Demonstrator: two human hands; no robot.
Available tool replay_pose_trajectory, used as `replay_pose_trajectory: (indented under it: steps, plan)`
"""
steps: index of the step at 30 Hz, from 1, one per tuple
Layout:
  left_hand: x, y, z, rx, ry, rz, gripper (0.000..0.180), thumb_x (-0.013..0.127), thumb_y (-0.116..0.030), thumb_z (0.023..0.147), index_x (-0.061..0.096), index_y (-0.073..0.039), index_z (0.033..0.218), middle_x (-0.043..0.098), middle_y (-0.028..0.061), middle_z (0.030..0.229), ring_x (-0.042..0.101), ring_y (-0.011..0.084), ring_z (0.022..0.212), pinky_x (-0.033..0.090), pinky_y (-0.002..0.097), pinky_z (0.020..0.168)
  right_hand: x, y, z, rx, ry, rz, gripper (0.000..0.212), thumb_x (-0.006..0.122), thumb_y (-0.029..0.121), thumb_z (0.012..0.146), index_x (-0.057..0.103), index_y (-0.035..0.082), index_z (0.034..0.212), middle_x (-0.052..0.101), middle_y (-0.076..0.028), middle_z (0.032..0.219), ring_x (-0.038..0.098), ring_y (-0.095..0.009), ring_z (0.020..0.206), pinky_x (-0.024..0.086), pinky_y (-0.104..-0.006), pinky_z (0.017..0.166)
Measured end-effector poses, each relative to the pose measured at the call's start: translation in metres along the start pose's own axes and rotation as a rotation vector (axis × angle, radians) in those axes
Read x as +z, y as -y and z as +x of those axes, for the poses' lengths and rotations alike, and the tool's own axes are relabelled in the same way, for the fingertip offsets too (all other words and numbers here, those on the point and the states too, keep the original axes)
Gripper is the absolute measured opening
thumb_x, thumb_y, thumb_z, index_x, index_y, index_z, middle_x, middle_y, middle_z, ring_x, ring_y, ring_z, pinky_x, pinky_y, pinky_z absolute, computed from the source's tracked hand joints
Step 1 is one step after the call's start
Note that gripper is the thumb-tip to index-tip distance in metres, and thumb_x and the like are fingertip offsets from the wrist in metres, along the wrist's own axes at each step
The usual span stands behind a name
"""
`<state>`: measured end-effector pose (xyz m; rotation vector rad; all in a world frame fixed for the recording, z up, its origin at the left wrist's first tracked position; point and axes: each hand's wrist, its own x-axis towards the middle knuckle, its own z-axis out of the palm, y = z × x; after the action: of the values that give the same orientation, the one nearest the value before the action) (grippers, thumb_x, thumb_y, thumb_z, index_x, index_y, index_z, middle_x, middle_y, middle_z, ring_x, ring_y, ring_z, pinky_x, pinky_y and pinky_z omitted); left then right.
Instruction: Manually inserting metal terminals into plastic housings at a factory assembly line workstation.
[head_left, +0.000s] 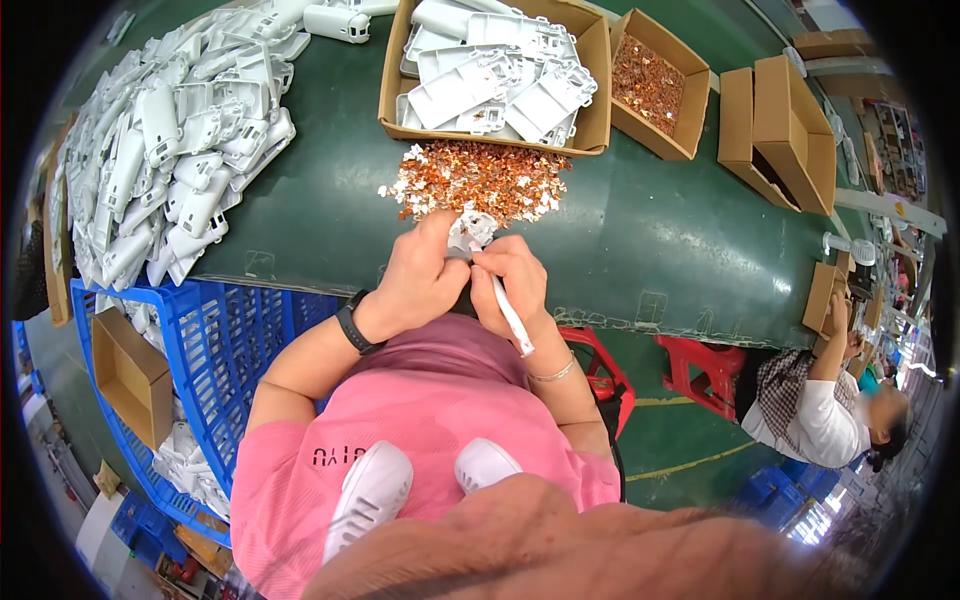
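Near the table's front edge, my left hand is closed around a white plastic housing; much of the part is hidden by my fingers. Right beside it, my right hand grips a slim white pen-shaped tool, whose back end sticks out toward me. The tool's tip meets or nearly meets the housing; I cannot tell which. Just beyond both hands lies a spread pile of small copper-coloured and white pieces. Behind that stands a cardboard box holding several white plastic housings.
A big heap of white housings covers the left of the green table. Small copper pieces fill another box; two more cardboard boxes stand farther right. A blue crate is at my left, red stools and a co-worker at right.
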<state>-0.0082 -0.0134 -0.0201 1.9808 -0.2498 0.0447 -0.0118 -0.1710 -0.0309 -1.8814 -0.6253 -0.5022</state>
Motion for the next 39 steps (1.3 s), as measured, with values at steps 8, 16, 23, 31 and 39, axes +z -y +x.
replay_pose_trajectory:
  steps: [8,16,23,31,39]
  plan:
    - [-0.011,-0.031,0.027,0.345,-0.061,-0.053,0.050,0.054,0.010,0.078,0.048,0.006,0.128,0.056,0.0242,0.116,0.055,0.0424,0.110,0.048,0.0457,0.091,-0.012,0.011,-0.003,0.011,-0.082,-0.083,0.016,0.059,-0.005,0.084,0.058,0.002,0.098,0.063,-0.015,0.083,0.061,-0.027,0.069,0.051,-0.0349,0.065]
    - [-0.056,-0.036,0.169,0.610,-0.229,0.215,0.042,0.068,-0.011,0.086,0.051,0.000,0.123,0.056,0.0174,0.113,0.058,0.0334,0.103,0.048,0.0373,0.091,-0.013,0.000,-0.012,0.086,-0.235,-0.115,0.016,0.063,-0.002,0.086,0.059,-0.001,0.101,0.063,-0.015,0.093,0.062,-0.018,0.073,0.053,-0.0282,0.064]
    - [-0.128,0.066,0.273,0.055,-0.341,0.937,0.039,0.061,-0.034,0.086,0.065,-0.008,0.114,0.060,0.0147,0.122,0.055,0.0365,0.113,0.040,0.0597,0.094,-0.004,0.002,0.007,0.144,-0.216,-0.043,0.018,0.066,-0.005,0.081,0.063,-0.003,0.098,0.065,-0.017,0.087,0.064,-0.028,0.073,0.052,-0.0328,0.066]
    - [-0.107,0.088,0.219,0.296,-0.356,1.258,0.023,0.059,-0.014,0.081,0.060,-0.005,0.103,0.063,0.0096,0.098,0.059,0.0315,0.093,0.048,0.0427,0.075,-0.003,-0.003,0.004,0.214,-0.257,-0.031,0.016,0.067,-0.004,0.081,0.063,-0.002,0.097,0.065,-0.016,0.086,0.064,-0.026,0.073,0.052,-0.0318,0.067]
    - [-0.083,0.049,0.149,-0.065,-0.243,1.023,0.029,0.066,-0.014,0.074,0.055,0.000,0.097,0.059,0.0160,0.093,0.060,0.0326,0.090,0.048,0.0455,0.081,-0.008,0.004,-0.008,0.240,-0.221,-0.010,0.016,0.067,-0.003,0.082,0.064,-0.003,0.097,0.065,-0.016,0.087,0.064,-0.025,0.074,0.052,-0.0318,0.066]
